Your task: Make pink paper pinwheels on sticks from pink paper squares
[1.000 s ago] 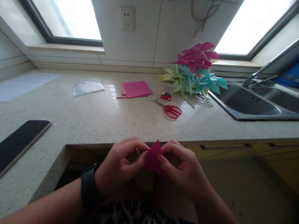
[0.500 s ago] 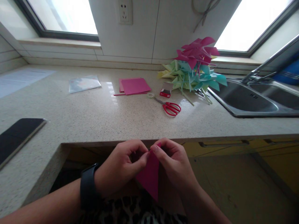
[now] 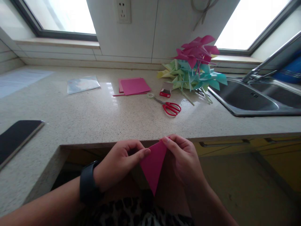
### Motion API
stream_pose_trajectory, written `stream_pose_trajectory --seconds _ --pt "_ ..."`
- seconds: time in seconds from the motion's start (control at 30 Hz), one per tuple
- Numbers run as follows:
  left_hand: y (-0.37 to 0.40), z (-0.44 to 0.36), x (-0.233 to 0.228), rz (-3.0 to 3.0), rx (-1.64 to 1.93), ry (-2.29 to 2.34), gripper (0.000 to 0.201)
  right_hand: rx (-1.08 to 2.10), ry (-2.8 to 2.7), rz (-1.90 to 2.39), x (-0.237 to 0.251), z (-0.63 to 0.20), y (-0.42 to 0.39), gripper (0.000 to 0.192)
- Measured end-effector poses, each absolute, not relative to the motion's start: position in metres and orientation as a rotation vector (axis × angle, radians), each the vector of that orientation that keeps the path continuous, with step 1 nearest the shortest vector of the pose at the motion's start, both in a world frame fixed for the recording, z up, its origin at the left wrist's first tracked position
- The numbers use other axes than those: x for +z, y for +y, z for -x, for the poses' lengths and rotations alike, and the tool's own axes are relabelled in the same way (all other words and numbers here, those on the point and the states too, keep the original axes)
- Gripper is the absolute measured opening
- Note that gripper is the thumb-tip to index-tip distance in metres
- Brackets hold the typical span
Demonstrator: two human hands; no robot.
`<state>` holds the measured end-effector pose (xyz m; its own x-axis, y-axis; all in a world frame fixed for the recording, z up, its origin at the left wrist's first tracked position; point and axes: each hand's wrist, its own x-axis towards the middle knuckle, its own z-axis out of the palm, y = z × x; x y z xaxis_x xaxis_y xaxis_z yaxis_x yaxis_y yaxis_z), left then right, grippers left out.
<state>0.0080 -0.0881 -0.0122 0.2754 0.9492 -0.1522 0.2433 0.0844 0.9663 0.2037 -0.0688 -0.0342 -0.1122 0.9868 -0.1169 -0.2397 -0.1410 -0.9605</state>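
A magenta sheet of paper (image 3: 154, 160), folded to a triangle with its point downward, hangs between my two hands just in front of the counter edge. My left hand (image 3: 124, 163) pinches its upper left edge between thumb and finger. On the upper right corner, my right hand (image 3: 182, 157) is closed with the thumb on top. Beyond them on the counter lie red-handled scissors (image 3: 172, 109), a small roll of tape (image 3: 150, 95), a small red box (image 3: 165, 93) and a stack of pink paper squares (image 3: 135, 86).
Paper pinwheels (image 3: 196, 66) in pink, green, yellow and blue are heaped by the steel sink (image 3: 249, 100). A clear packet (image 3: 83, 84) and printed sheets (image 3: 22, 80) lie to the left. A dark phone-like slab (image 3: 18, 139) rests near the front left of the counter (image 3: 94, 122).
My right hand has moved right and slightly up, away from the left. More of the folded paper's upper edge now shows between the hands.
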Motion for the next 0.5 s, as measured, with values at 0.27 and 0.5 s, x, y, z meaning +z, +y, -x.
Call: stream_pose_trajectory --seconds 0.27,0.5 --pt "-0.0842 -0.0038 -0.0118 -1.26 0.783 1.226 0.038 1.478 -0.93 1.108 -0.0268 -0.2108 -0.0645 0.022" --pt "-0.0809 -0.0036 -0.012 -1.198 0.833 1.182 0.037 1.459 -0.981 1.086 -0.0268 -0.2106 -0.0632 0.025"
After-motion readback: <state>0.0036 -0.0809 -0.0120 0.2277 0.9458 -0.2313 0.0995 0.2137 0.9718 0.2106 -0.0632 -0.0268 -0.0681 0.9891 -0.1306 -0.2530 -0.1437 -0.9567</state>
